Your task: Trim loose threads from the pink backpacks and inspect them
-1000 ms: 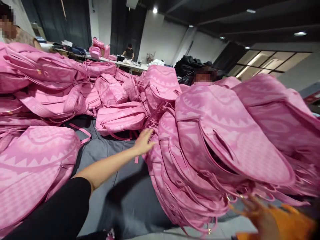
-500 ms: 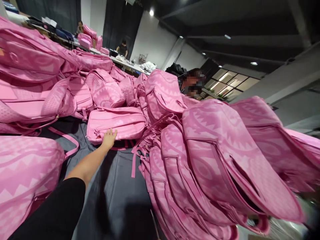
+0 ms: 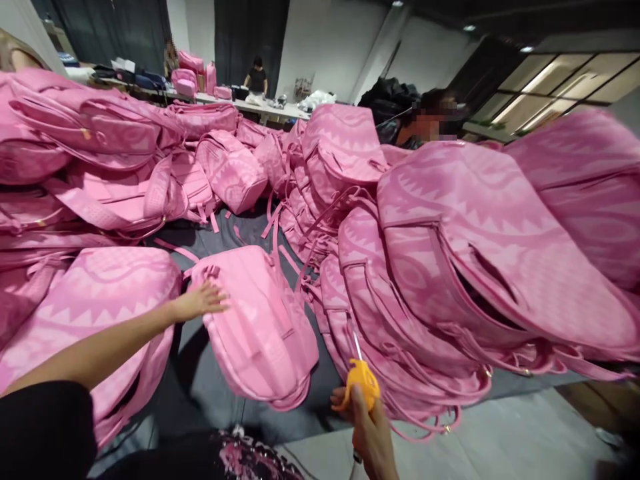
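A pink patterned backpack [image 3: 260, 320] lies at a slant on the dark cloth-covered table [image 3: 197, 363]. My left hand [image 3: 204, 300] rests on its upper left edge, fingers spread and flat. Low in the view, my right hand [image 3: 373, 427] is closed around a yellow tool with a thin metal tip [image 3: 365, 383]. The tip points up and away, in front of the stacked backpacks and apart from the one under my left hand. A pale cord or handle end shows below that fist.
Leaning pink backpacks [image 3: 450, 253] are stacked on the right. Another backpack [image 3: 115, 293] lies under my left forearm, and more [image 3: 100, 127] are piled behind it. A person [image 3: 425, 120] is beyond the right stack; another person [image 3: 257, 79] stands at a far table.
My left hand has brought the backpack nearer and it has turned, its strap side no longer showing. My right hand has come into view with the yellow tool. The view has levelled.
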Available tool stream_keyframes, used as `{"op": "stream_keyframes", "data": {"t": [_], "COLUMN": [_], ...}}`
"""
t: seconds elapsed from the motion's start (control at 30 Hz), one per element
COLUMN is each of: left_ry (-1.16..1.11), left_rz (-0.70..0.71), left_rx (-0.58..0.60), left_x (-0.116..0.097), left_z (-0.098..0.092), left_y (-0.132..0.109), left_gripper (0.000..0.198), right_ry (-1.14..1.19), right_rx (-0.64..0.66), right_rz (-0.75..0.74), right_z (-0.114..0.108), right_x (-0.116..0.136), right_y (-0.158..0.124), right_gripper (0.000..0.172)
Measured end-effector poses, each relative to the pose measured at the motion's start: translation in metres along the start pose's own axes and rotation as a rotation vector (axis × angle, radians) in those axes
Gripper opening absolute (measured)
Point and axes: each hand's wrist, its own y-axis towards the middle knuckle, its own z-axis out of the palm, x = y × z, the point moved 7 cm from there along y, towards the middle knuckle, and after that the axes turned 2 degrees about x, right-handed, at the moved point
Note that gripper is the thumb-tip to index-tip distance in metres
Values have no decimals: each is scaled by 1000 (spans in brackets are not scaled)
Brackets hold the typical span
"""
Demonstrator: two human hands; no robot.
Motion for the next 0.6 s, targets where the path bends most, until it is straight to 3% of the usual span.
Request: {"op": "stream_keyframes", "data": {"t": [0.1, 0.17, 0.23, 0.33, 0.4, 0.43, 0.5, 0.6], "left_ry": [19, 25, 5, 53, 120, 116, -63, -690], "left_rz": [-242, -368, -452, -523, -566, -596, -649, -534], "left_rx": [-45, -80, -66, 7, -8, -46, -149, -239], "left_x": [9, 3, -14, -48, -64, -69, -70, -70], "left_z": [-24, -18, 9, 61, 82, 86, 85, 77], "left_y": [9, 9, -2, -30, -48, -56, -70, -87], "left_gripper": [42, 48, 55, 86, 101, 98, 79, 57], "right_ry": [-206, -278, -310, -359, -384, -399, -443, -554], "right_rx": [108, 162, 195, 220, 272, 316, 436, 572], "right_rz": [-113, -155, -152, -136, -142, -148, -162, -238], "right_z": [10, 18, 23, 28, 36, 42, 60, 94], "right_x": [-5, -13, -20, -22, -16, -11, 2, 36], "right_y": [-9, -22, -36, -50, -55, -56, -55, -37], "right_gripper": [65, 65, 63, 56, 53, 51, 50, 51]}}
